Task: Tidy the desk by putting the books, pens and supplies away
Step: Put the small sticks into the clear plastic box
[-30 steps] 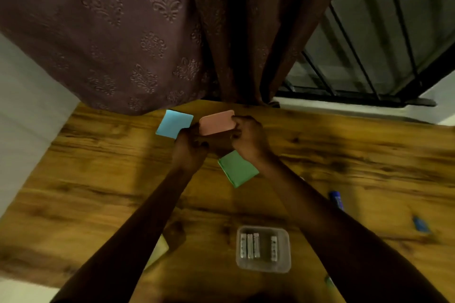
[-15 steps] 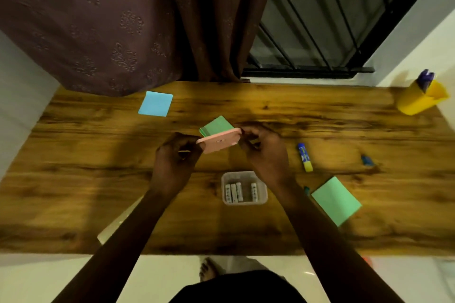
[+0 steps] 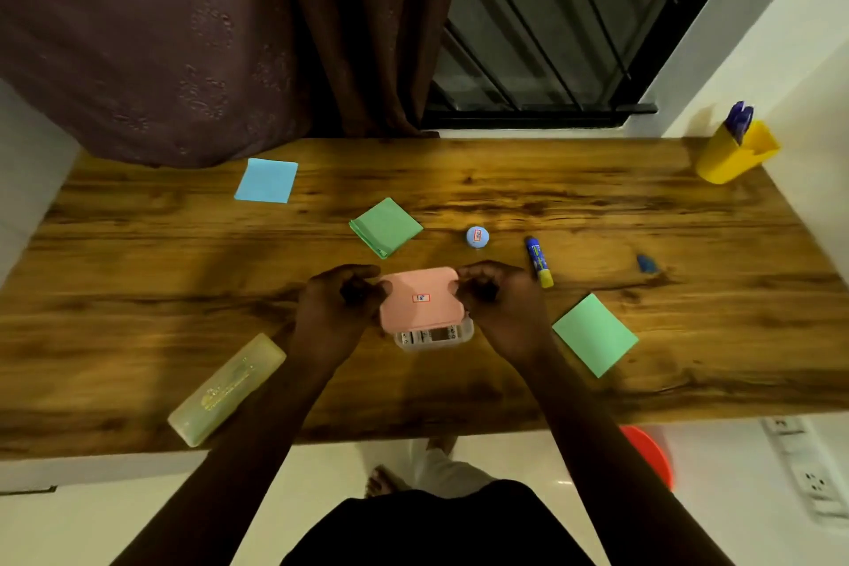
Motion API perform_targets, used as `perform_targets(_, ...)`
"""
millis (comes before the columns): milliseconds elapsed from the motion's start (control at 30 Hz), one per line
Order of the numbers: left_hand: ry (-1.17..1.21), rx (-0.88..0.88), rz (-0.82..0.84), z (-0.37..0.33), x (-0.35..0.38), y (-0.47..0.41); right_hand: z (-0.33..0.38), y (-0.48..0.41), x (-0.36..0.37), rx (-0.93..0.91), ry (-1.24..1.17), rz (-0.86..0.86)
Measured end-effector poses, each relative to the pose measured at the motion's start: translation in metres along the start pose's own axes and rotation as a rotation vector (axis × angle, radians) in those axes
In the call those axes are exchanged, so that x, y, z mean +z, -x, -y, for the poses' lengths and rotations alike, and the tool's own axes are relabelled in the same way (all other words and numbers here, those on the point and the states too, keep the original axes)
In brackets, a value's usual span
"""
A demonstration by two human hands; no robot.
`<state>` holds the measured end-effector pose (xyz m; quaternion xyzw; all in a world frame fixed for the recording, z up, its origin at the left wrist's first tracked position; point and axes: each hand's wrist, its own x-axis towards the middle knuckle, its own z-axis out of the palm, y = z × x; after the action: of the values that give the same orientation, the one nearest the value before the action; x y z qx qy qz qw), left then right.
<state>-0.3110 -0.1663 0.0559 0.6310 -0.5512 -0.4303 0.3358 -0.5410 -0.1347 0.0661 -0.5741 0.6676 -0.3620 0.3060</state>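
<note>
A pink lid is gripped at its left end by my left hand and at its right end by my right hand. It sits over a small clear box of white pieces, covering all but the box's near edge. On the wooden desk lie a blue note pad, a green note pad, a second green pad, a blue-and-yellow glue stick, a small round blue item, a small blue cap-like piece and a pale yellow-green pencil case.
A yellow pen holder with blue items stands at the desk's far right corner by the white wall. A brown curtain and barred window run behind the desk. An orange-red object and a white power strip are on the floor at right.
Both hands carried the pink lid from the desk's far side toward me and lowered it over the clear box. The camera view pulled back and shifted right.
</note>
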Motion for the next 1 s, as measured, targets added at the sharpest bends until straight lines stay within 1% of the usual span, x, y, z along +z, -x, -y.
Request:
perform_targets(233,0.011,-0.059,0.051,0.007,0.015,0.007,-0.008,0.009,0.003,0.019,0.132,-0.023)
perform_targets(333,0.026,-0.071,0.037,0.006,0.021,0.010,-0.010,0.011,0.003,0.011,0.168,-0.045)
perform_targets(433,-0.012,-0.045,0.016,0.009,0.022,0.009,-0.012,0.012,0.003,-0.017,0.188,-0.065)
perform_targets(633,-0.073,-0.024,0.012,0.015,0.025,0.005,-0.019,0.012,0.007,-0.015,0.164,-0.062)
perform_targets(700,-0.056,-0.034,0.023,0.018,0.026,0.004,-0.020,0.013,0.007,0.009,0.158,-0.071)
perform_targets(833,-0.069,-0.035,-0.015,0.017,0.030,0.004,-0.023,0.011,0.012,0.047,0.185,-0.070)
perform_targets(900,-0.085,-0.021,-0.026,0.018,0.032,0.007,-0.025,0.012,0.016,0.038,0.206,-0.060)
perform_targets(1000,-0.136,0.046,0.000,0.022,0.036,0.013,-0.032,0.019,0.024,-0.015,0.241,-0.088)
